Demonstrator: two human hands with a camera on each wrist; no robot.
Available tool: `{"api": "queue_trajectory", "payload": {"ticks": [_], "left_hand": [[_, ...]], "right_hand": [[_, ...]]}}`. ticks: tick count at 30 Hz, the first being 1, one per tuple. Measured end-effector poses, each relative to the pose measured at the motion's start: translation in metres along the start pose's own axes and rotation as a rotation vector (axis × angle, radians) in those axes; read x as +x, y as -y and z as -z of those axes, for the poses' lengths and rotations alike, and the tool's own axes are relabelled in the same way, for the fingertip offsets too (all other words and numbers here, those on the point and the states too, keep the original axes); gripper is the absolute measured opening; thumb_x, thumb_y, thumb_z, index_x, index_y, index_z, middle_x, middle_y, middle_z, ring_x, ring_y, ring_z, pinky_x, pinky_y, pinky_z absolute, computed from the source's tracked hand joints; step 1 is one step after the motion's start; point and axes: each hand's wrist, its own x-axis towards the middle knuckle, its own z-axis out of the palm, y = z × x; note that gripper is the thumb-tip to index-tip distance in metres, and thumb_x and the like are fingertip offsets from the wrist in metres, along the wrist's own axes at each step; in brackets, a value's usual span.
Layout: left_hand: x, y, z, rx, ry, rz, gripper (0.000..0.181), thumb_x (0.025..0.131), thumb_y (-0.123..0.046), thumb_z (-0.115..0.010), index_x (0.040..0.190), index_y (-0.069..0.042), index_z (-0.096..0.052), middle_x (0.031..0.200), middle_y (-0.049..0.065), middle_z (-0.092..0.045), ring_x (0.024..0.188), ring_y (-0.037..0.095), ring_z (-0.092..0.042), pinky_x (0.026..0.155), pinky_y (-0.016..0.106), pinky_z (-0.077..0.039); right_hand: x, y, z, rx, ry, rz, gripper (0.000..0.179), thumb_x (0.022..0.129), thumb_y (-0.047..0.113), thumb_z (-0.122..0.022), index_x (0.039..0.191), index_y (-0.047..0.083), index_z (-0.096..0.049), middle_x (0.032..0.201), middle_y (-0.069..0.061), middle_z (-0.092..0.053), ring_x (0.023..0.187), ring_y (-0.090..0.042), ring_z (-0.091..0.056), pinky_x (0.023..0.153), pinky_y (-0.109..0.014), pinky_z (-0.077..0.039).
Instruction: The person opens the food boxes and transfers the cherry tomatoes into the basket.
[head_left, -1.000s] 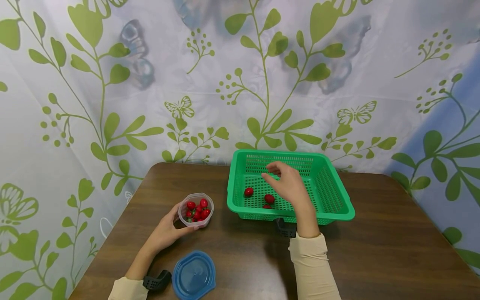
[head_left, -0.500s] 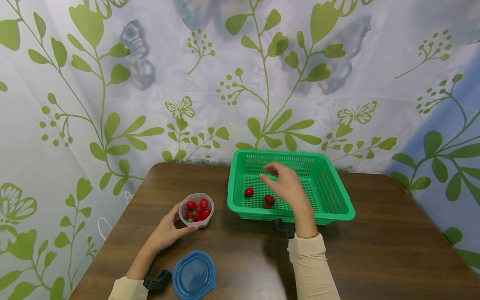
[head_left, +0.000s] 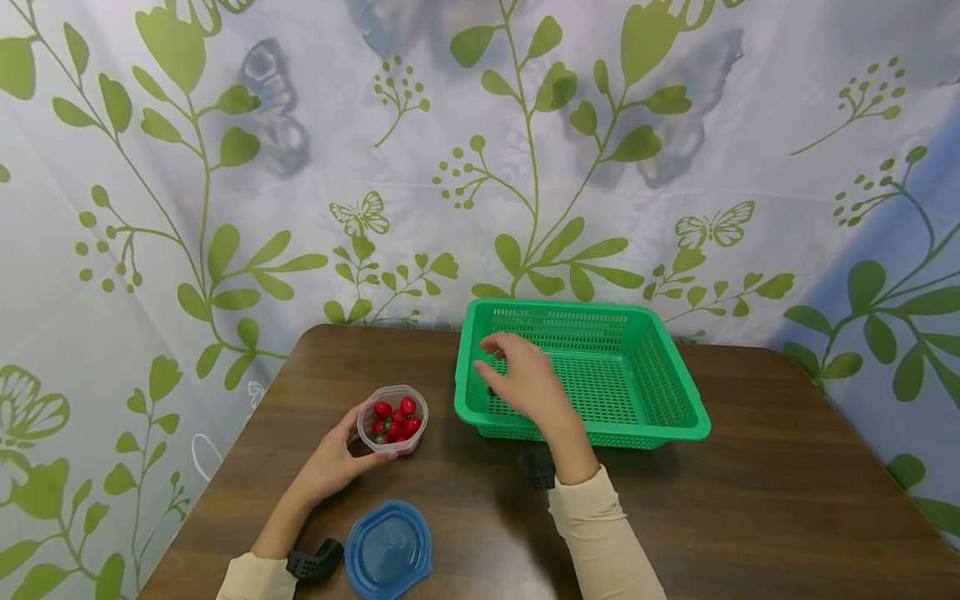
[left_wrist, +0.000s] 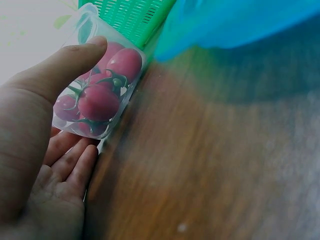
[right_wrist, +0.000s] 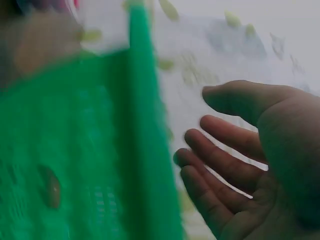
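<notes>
My left hand (head_left: 333, 458) grips a clear plastic container (head_left: 424, 415), thumb on the near side and fingers round the far side. Inside are several red cherry tomatoes (head_left: 395, 429), whose green stems show among the tomatoes (left_wrist: 99, 102) in the left wrist view. My right hand (head_left: 525, 379) hovers over the left part of a green plastic basket (head_left: 600, 383), holding nothing, fingers loosely bent and thumb apart. It hides most of the tomatoes in the basket. In the right wrist view a blurred reddish oval (right_wrist: 53, 188) shows at the green basket wall.
A blue lid (head_left: 388, 548) lies on the brown wooden table (head_left: 787, 483), near my left wrist. A patterned cloth (head_left: 420, 208) with green leaves hangs behind the table. Dark camera mounts sit on both wrists, the left mount (head_left: 315, 562) close beside the lid.
My right hand has moved left over the basket and now covers the tomatoes that showed there before. The left hand and the container have stayed in place.
</notes>
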Motion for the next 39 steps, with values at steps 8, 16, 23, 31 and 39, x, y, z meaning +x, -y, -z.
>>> {"api": "queue_trajectory", "payload": {"ticks": [8,16,23,31,39], "left_hand": [[0.001,-0.001,0.0,-0.046,0.015,-0.025,0.092,0.083,-0.037,-0.088,0.158,-0.019,-0.038,0.153,0.011,-0.052,0.139,0.037,-0.052,0.115,0.062,-0.039],[0.0,-0.002,0.0,-0.054,0.023,-0.025,0.091,0.083,-0.035,-0.088,0.157,-0.016,-0.038,0.151,0.011,-0.053,0.138,0.038,-0.053,0.114,0.062,-0.041],[-0.001,-0.002,0.001,-0.054,0.021,-0.029,0.091,0.084,-0.034,-0.088,0.157,-0.016,-0.038,0.151,0.012,-0.053,0.137,0.037,-0.054,0.113,0.06,-0.042],[-0.002,0.0,0.002,-0.051,0.022,-0.044,0.089,0.085,-0.032,-0.087,0.157,-0.017,-0.037,0.15,0.011,-0.053,0.135,0.036,-0.055,0.112,0.06,-0.044],[-0.004,-0.001,0.002,-0.059,0.024,-0.031,0.091,0.084,-0.032,-0.087,0.158,-0.017,-0.036,0.15,0.012,-0.054,0.134,0.037,-0.055,0.113,0.063,-0.042]], "right_hand": [[0.0,0.036,-0.049,-0.033,0.034,0.146,0.032,0.099,0.022,-0.072,0.127,0.009,-0.067,0.119,-0.007,-0.072,0.107,-0.025,-0.07,0.09,-0.04,-0.059],[-0.004,0.048,-0.078,-0.143,0.072,0.218,0.036,0.099,0.024,-0.072,0.131,0.008,-0.067,0.123,-0.006,-0.072,0.105,-0.019,-0.069,0.086,-0.031,-0.06],[-0.006,0.055,-0.09,-0.184,0.03,0.268,0.036,0.098,0.021,-0.073,0.13,0.008,-0.068,0.124,-0.007,-0.072,0.109,-0.021,-0.07,0.088,-0.029,-0.061],[-0.01,0.062,-0.1,-0.191,0.045,0.306,0.038,0.096,0.022,-0.076,0.131,0.007,-0.068,0.125,-0.007,-0.072,0.112,-0.022,-0.07,0.092,-0.03,-0.06],[-0.01,0.058,-0.117,-0.18,0.034,0.266,0.036,0.095,0.021,-0.076,0.127,0.007,-0.069,0.118,-0.008,-0.073,0.106,-0.022,-0.07,0.09,-0.029,-0.061]]}}
